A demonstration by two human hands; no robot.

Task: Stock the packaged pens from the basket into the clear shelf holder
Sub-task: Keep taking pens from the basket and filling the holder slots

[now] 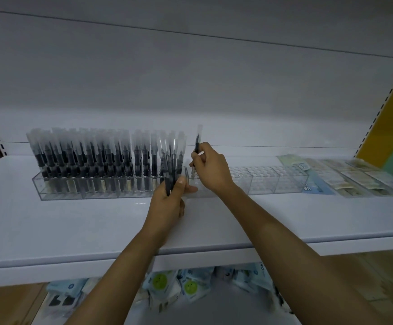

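One packaged pen [198, 139], long axis upright, is pinched by the fingers [200, 153] of the right hand [212, 170] over the empty slots [261, 175] of the clear shelf holder [284, 190], just right of the stocked pens [85, 158]; the left hand [168, 205] grips a spare bundle [172, 160].

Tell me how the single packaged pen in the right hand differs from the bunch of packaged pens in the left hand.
Count: the right hand pinches one black pen in a clear sleeve; the left hand grips a bunch of pens. Pose: the one pen stands upright above the empty cells of the clear plastic shelf holder; the bunch fans out lower, beside the filled cells. Both are black, clear-sleeved.
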